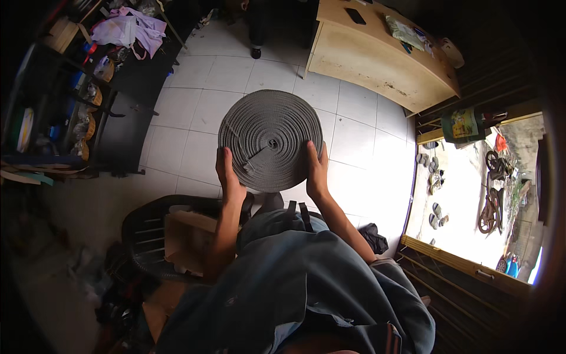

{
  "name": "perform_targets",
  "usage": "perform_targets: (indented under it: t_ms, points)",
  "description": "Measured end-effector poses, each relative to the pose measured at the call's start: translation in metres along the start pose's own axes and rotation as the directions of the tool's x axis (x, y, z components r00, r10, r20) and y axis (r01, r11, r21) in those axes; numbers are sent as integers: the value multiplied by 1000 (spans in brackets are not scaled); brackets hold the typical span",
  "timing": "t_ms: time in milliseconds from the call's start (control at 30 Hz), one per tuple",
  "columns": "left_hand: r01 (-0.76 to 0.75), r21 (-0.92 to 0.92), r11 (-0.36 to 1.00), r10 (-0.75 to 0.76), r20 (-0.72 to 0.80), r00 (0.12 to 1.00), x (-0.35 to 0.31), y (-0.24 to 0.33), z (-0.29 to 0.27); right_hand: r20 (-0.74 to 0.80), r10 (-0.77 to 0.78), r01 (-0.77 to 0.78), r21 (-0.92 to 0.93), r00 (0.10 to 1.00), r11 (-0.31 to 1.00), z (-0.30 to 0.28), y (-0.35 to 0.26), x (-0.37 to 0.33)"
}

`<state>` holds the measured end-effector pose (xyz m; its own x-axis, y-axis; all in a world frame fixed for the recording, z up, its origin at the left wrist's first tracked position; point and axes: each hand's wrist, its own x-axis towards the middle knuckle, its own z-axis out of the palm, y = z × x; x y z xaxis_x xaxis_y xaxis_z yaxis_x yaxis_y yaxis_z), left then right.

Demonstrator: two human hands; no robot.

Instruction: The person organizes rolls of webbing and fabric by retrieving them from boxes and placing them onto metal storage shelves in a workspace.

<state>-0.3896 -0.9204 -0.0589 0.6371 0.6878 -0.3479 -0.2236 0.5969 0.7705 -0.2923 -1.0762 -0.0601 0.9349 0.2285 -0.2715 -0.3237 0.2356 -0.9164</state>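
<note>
A large flat roll of grey webbing strap is held out in front of me, its spiral face turned up toward the camera. My left hand grips the roll's lower left edge, thumb on top. On the opposite side, my right hand clasps the lower right edge, with the thumb lying over the rim. The fingers under the roll are mostly hidden. A strip of the strap crosses the coils near the centre.
At left stands a dark shelf with bags and odds and ends. A wooden desk is at the far right. A black plastic chair bears a cardboard box. Beyond the doorway are shoes and a bicycle. Someone's leg shows ahead.
</note>
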Motion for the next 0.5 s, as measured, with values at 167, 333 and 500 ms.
perform_targets:
  t_ms: [167, 333, 500]
  points:
    - [31, -65, 997, -37, -104, 994, 78, 1, 3, 149, -84, 59, 165, 985, 984, 51, -25, 94]
    - [-657, 544, 522, 353, 563, 747, 178, 8, -32, 309, -42, -6, 155, 950, 988, 79, -40, 189]
    - [-412, 323, 852, 130, 631, 765, 246, 73, 11, 493, 80, -102, 18, 866, 995, 122, -56, 261]
